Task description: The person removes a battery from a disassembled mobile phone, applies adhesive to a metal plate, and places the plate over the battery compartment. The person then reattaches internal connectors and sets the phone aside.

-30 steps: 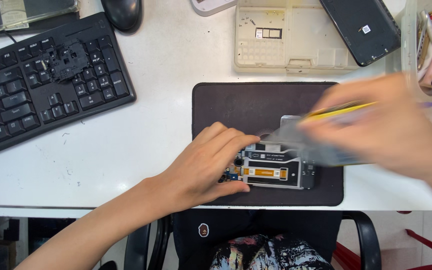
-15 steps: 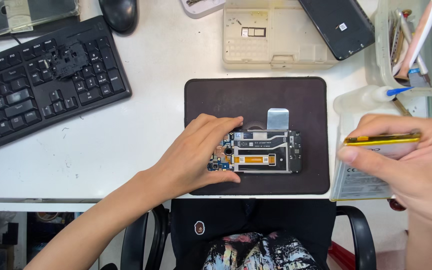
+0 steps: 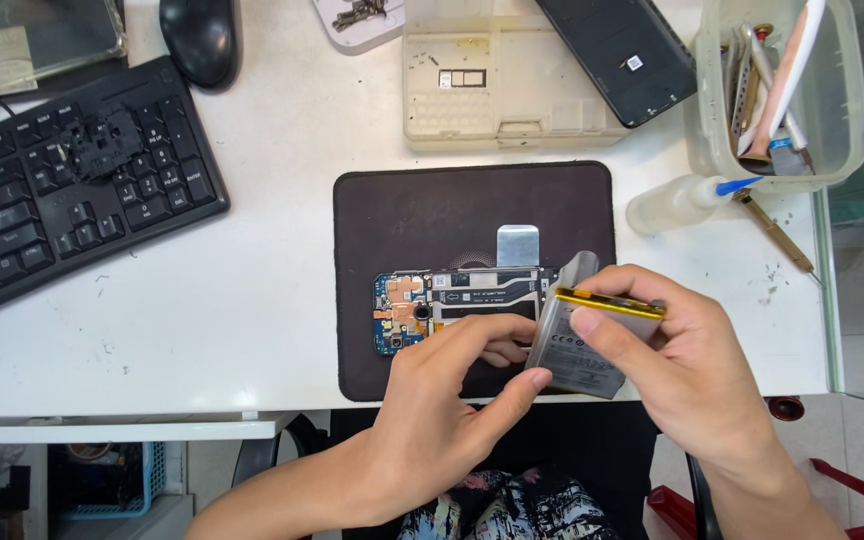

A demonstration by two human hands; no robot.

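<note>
White desk surface [image 3: 252,290], seen from above, carrying the work area; its front edge runs along the lower part of the view. Black keyboard [image 3: 62,180] at the far left, set at a slant, with a small dark part resting on its keys. Dark rectangular work mat [image 3: 422,210] at the centre of the desk. Beige plastic parts tray [image 3: 492,95] just behind the mat, with a black phone back cover [image 3: 617,55] lying partly over its right end. Clear plastic tub [image 3: 842,120] at the upper right, holding upright tools. Black mouse [image 3: 200,38] behind the keyboard. Small clear squeeze bottle [image 3: 672,203] with a blue tip, lying on its side between mat and tub.

Opened phone body [image 3: 452,305] lying flat on the mat, its circuit board and metal shields exposed, blue board end to the left. Left hand [image 3: 442,410] curled at the near edge of the phone body, fingertips touching it and the lower corner of the battery. Right hand [image 3: 692,370] closed around a flat grey battery [image 3: 577,350] with a yellow top edge, thumb on its face, fingers behind. Battery tilted up over the right end of the phone body, lower edge near the mat.
</note>
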